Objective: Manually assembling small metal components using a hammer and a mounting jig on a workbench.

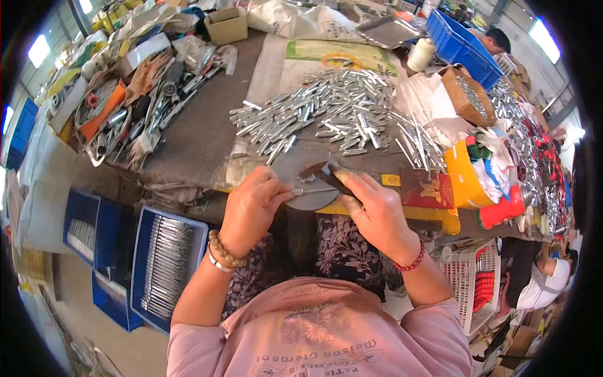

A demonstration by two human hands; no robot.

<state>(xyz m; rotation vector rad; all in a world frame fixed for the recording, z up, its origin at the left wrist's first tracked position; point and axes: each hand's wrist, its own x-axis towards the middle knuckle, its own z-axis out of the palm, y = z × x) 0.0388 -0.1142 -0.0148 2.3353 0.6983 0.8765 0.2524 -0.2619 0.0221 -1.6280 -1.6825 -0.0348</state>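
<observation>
Center frame, your left hand (257, 196) pinches a slim metal piece (317, 190) over a grey disc (290, 164), your right hand (379, 206) gripping a hammer-like tool (312, 169); good work likely means bracing the piece flat, fingers clear of any blow.

Pink s/s T-shirt (352, 339) w/ dk print (317, 323); dk trousers (352, 251), lt floral pattern. L wrist (227, 239): brown bead bracelet (220, 249) + pale bangle (218, 266). R wrist (405, 248): red bead bracelet (414, 261).

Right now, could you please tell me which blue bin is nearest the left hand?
The rightmost bin at lower left, holding metal rods; the other blue bins lie farther from the left hand.
</observation>
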